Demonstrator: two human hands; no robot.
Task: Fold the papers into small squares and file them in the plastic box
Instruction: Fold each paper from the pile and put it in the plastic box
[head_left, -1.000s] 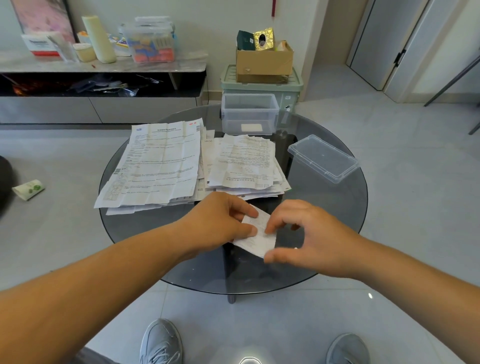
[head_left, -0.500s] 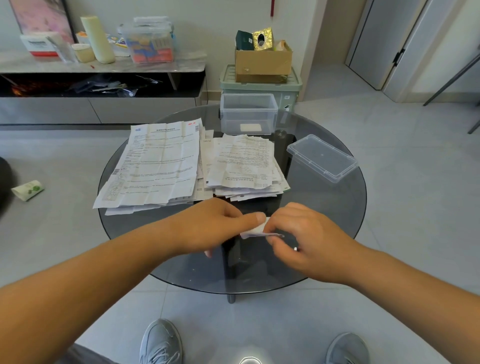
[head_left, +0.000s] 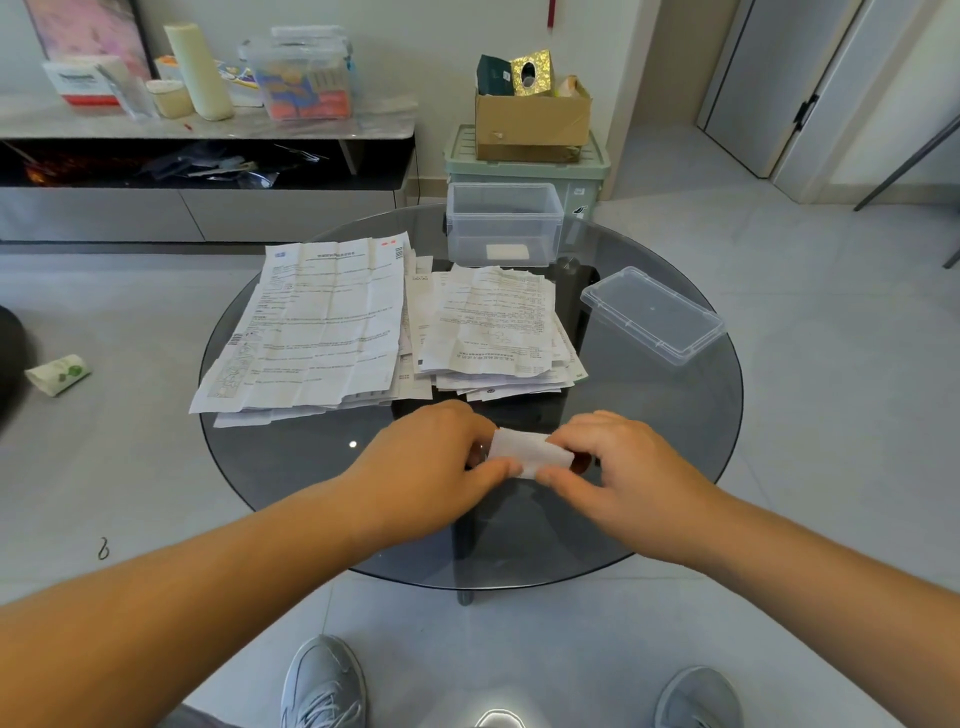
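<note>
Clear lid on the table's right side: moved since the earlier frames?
No. The lid lies in the same spot on the glass table, at the same offset to the right of and nearer than the plastic box.

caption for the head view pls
Left hand and right hand pinch a folded paper over a glass table, paper stacks and open plastic box behind.

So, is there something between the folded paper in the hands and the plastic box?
Only the flat paper stacks lie between the folded paper and the plastic box; its lid lies off to the right.
</note>
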